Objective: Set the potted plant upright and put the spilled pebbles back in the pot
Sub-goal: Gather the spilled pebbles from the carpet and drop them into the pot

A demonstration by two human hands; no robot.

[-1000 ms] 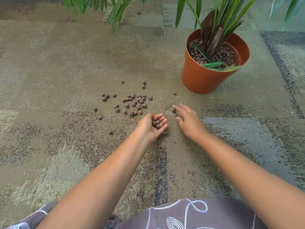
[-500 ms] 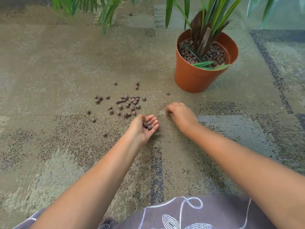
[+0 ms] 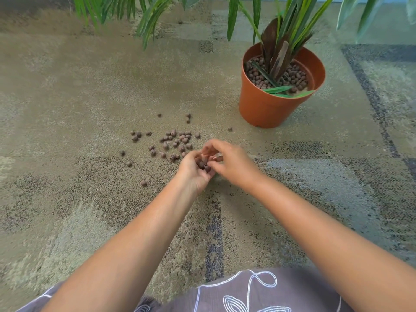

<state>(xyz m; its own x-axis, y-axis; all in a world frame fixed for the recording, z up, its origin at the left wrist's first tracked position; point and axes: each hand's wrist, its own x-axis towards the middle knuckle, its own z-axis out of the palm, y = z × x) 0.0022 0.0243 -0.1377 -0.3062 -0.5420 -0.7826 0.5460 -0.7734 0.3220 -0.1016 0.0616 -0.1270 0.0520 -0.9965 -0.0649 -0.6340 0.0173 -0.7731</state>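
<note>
The orange pot (image 3: 265,109) stands upright on the carpet at the upper right, holding the green plant (image 3: 280,50) and a layer of brown pebbles (image 3: 295,78). Several spilled pebbles (image 3: 177,140) lie scattered on the carpet to the pot's left. My left hand (image 3: 192,174) is cupped palm up just in front of that scatter, its fingers curled round a few collected pebbles (image 3: 203,165). My right hand (image 3: 233,163) reaches over the left palm with its fingertips bunched together on a pebble; that pebble is mostly hidden.
Stray pebbles lie apart from the main scatter: one (image 3: 143,183) left of my left wrist, one (image 3: 229,129) near the pot's base. Long leaves (image 3: 153,16) hang over the far carpet. My patterned clothing (image 3: 247,291) fills the bottom edge.
My right hand closed on a pebble on the carpet right of the left hand, then carried it over to the cupped left palm. The left hand stayed near the scatter.
</note>
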